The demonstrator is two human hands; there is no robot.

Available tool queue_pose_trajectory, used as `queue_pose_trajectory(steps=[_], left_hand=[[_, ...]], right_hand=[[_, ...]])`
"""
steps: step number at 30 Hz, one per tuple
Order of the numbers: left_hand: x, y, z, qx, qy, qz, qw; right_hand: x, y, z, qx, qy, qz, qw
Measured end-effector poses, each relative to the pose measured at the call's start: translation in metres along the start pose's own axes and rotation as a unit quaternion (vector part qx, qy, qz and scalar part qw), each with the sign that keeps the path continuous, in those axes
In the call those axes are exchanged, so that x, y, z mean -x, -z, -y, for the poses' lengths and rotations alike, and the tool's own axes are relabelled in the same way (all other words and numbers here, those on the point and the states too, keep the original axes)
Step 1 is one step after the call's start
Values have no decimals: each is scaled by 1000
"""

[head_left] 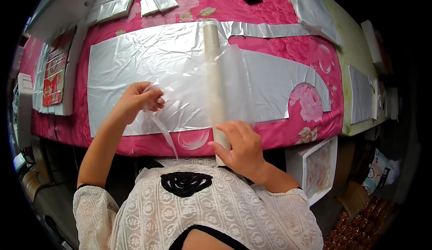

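Head cam: film pinched on the left, tube under the right hand.
Left hand has thumb and fingertips together on a crumpled bit of clear plastic film, probably keeping it taut. Right hand lies over the near end of a pale tube, likely steadying it; can't tell if it's actually clamped. The tube sits across the silver foil sheet, poking past the table's near edge, with a white box below to the right, so watch that side. Pink floral tablecloth runs between the foil and the silver packets up top.
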State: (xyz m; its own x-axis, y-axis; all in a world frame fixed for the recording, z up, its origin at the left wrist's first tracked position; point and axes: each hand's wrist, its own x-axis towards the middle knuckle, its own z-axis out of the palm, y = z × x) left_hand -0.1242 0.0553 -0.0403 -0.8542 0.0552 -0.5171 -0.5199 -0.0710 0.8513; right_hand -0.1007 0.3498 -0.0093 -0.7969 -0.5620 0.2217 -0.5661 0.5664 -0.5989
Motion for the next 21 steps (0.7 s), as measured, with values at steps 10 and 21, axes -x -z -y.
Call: queue_pose_trajectory(steps=[10,21], left_hand=[[13,114,-1,-152,106,-49,981],[26,135,-20,-619,-199,-267,712]], right_hand=[[27,-17,-19,-53,-311,171,933],[26,-7,-23,-66,-339,194,918]])
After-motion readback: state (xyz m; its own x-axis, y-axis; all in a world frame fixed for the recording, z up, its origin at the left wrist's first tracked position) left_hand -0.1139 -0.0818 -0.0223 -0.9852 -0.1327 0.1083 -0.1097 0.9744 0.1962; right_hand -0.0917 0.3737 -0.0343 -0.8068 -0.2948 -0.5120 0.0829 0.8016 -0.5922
